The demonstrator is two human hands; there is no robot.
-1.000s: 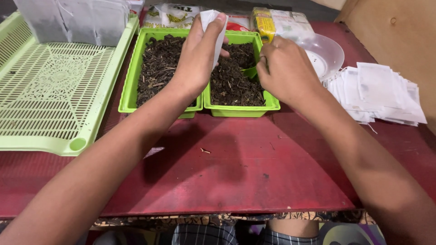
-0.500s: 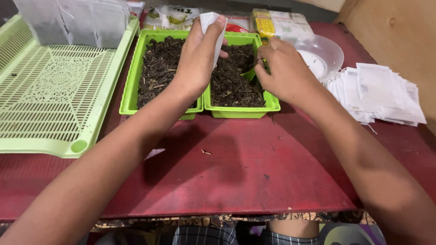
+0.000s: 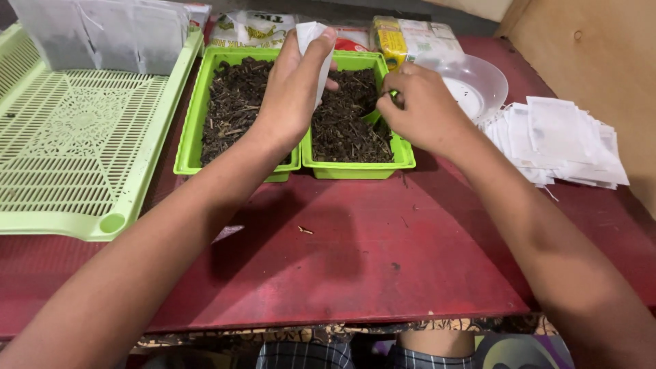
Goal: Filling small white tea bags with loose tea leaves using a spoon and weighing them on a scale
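Seemingly mid-fill, the left hand (image 3: 294,89) pinches a white sachet (image 3: 311,51) upright over the right tray (image 3: 355,167) of dark leaves, while the right hand (image 3: 420,106) closes on a green scoop (image 3: 374,116) dug in, needing a lift to the sachet's mouth.

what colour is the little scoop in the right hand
Green: the scoop peeks out under the right hand in the head view.

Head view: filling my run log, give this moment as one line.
left hand: holds white bag | right hand: green scoop in tray of dark leaves | red table
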